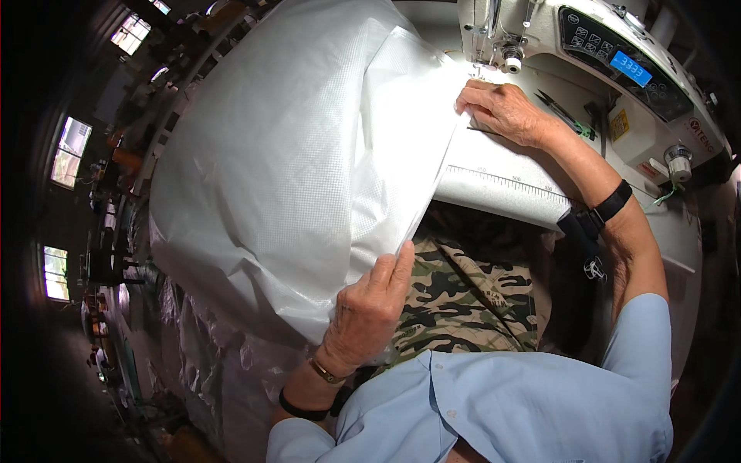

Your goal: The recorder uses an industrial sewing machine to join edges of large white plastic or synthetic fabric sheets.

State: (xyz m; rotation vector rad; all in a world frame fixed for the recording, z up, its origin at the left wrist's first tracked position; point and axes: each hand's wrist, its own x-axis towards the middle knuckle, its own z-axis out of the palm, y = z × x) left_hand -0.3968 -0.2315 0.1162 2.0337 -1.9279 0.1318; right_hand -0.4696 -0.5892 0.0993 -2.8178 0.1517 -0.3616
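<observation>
A large sheet of white woven fabric (270, 162) bulges over the left side and runs up to the needle area of a sewing machine (540, 38). Its right edge forms a straight line between my two hands. My left hand (372, 309) pinches that edge at the lower end, close to my lap. Up near the presser foot (478, 71), my right hand (505, 112) has its fingers closed on the same edge. The fabric's far side, behind the bulge, is hidden.
A ruler scale (502, 179) runs along the front of the machine bed. Tweezers or snips (567, 116) lie on the bed to the right. The control panel (625, 62) glows blue. Crumpled clear plastic (239, 386) hangs at lower left, beside my camouflage-patterned apron (463, 301).
</observation>
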